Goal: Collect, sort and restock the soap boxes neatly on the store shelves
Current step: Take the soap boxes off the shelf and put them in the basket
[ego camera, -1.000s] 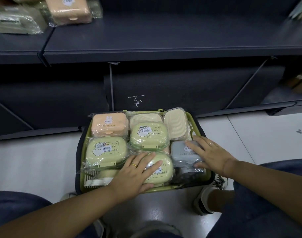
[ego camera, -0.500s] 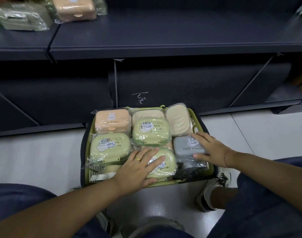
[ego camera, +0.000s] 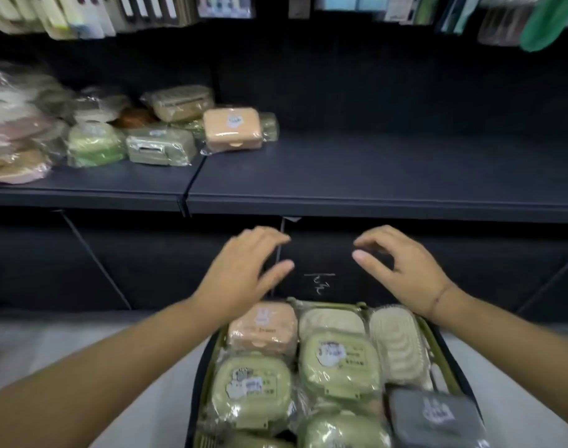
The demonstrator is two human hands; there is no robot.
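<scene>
A green basket on the floor holds several wrapped soap boxes: a peach one, green ones, a ribbed cream one and a grey one. My left hand and my right hand hover in the air above the basket's far end, in front of the dark shelf. Both hands have spread, loosely bent fingers and hold nothing. More wrapped soap boxes lie on the shelf at the left, among them a peach box.
Packaged goods hang on a rack above the shelf. The right part of the shelf board is bare. A dark base panel runs below the shelf down to the white floor. My knees are out of view.
Both hands lifted off the boxes in the basket and rose forward toward the shelf. The camera tilted up, bringing the shelf's soap boxes and hanging goods into view.
</scene>
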